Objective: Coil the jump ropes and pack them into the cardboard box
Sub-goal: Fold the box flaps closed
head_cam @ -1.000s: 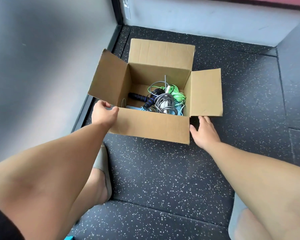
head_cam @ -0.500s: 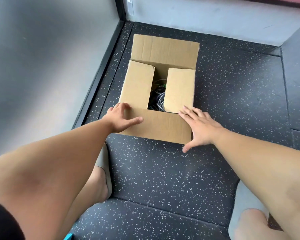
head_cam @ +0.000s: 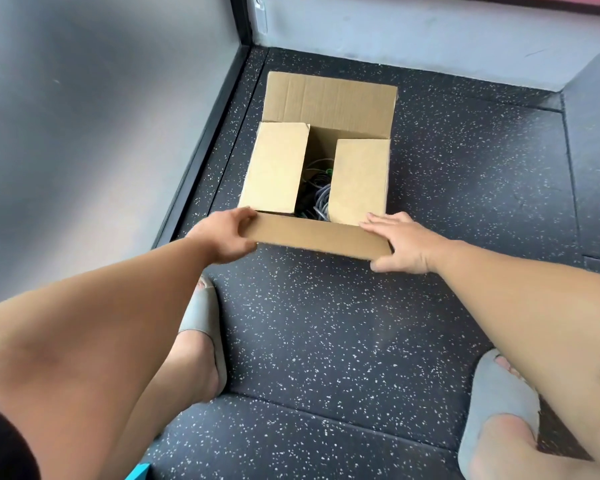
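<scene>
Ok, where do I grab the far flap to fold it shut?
Take the far flap by its free top edge, mid-width, reaching over from the near side: it stands open, leaning away, hinged along its lower edge.

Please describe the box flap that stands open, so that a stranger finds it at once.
A cardboard box sits on the speckled floor near the back wall. Its far flap, away from the person, alone stands open; the left flap and right flap are folded inward, and the left hand and right hand hold the near flap.
</scene>
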